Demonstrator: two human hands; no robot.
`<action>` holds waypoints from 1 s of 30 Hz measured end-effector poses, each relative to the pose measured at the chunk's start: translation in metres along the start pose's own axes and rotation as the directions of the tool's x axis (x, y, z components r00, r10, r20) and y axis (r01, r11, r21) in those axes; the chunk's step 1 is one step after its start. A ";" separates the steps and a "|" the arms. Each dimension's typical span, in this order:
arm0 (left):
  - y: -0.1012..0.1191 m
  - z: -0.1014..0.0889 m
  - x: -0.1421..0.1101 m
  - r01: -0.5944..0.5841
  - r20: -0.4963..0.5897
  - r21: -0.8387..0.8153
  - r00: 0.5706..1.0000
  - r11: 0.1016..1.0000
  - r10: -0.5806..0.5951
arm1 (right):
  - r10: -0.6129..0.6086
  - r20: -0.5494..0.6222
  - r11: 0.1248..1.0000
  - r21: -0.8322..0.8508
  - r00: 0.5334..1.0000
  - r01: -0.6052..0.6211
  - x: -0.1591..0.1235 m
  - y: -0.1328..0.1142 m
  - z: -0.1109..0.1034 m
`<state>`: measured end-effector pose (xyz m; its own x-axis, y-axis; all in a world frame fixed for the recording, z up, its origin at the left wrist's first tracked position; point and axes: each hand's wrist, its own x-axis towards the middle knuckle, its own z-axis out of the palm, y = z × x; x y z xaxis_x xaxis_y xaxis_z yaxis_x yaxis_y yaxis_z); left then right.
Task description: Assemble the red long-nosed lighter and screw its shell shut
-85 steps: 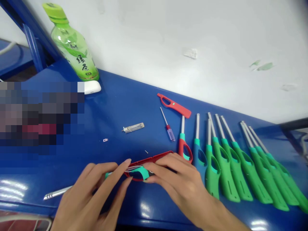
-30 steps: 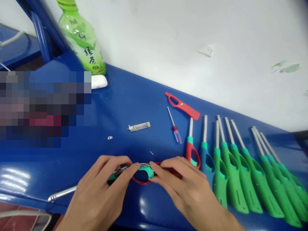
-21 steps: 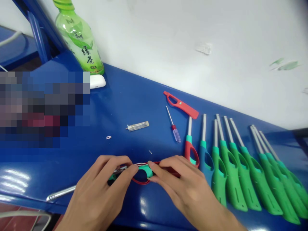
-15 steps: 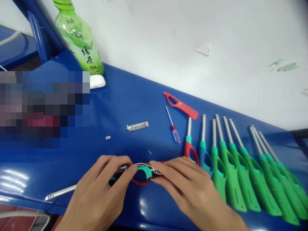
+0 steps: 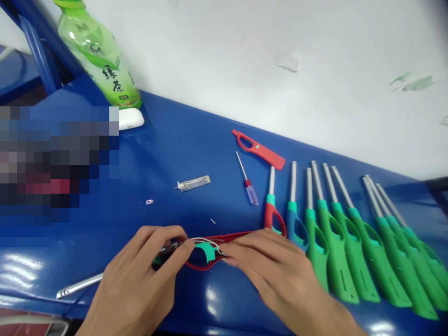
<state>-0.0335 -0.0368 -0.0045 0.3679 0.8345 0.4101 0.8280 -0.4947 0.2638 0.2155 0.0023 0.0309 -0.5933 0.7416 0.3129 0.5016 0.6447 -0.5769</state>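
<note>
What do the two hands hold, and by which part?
The open red lighter: left hand near its metal tube, right hand beside the green trigger.

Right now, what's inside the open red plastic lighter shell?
In the shell: curved teal plastic trigger, thin white wire. The left hand and right hand cover parts of it; contents there hidden.

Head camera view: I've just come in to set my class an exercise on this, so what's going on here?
A person is handling an opened red utility lighter. The left grip holds it toward the metal tube; the right grip is around the handle end, fingertips by a white wire. Beyond them lie a loose red casing half, a screwdriver, a clear tank-like part and a small screw. Closed lighters, mostly green, line the right.
</note>
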 end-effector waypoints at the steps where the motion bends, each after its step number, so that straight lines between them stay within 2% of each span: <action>1: 0.000 0.000 0.000 -0.001 -0.004 -0.002 1.000 1.000 0.001 | 0.004 -0.002 1.000 0.000 1.000 -0.004 0.000 0.000 0.000; 4: -0.001 0.001 -0.001 0.000 -0.013 -0.011 1.000 1.000 0.000 | 0.019 0.011 0.999 -0.047 1.000 -0.018 -0.001 0.004 -0.002; 11: -0.004 0.004 -0.003 -0.036 -0.038 -0.032 0.999 0.999 0.035 | 0.028 0.207 0.984 -0.180 0.978 0.010 0.008 0.009 -0.008; 15: -0.005 0.005 -0.005 -0.059 -0.045 0.002 0.997 0.998 0.059 | -0.027 0.268 0.969 -0.229 0.963 0.091 0.024 0.010 -0.009; 18: -0.005 0.005 -0.006 -0.050 -0.056 0.013 0.997 0.999 0.051 | -0.059 0.291 0.974 -0.192 0.955 0.119 0.032 0.009 -0.010; 23: -0.004 0.005 -0.006 -0.054 -0.066 0.009 0.996 0.998 0.055 | 0.030 0.278 0.986 -0.164 0.960 0.016 0.034 0.001 -0.011; 27: -0.003 0.005 -0.007 -0.030 -0.063 0.003 0.998 1.000 0.030 | 0.096 0.320 0.985 -0.168 0.943 -0.044 0.034 -0.006 -0.007; 30: -0.003 0.006 -0.007 -0.036 -0.052 0.009 0.998 0.999 0.036 | 0.182 0.338 0.982 -0.117 0.923 -0.151 0.034 -0.009 -0.005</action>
<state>-0.0360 -0.0398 -0.0129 0.3751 0.8023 0.4644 0.8181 -0.5221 0.2412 0.1937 0.0226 0.0506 -0.6696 0.7393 -0.0712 0.6553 0.5429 -0.5252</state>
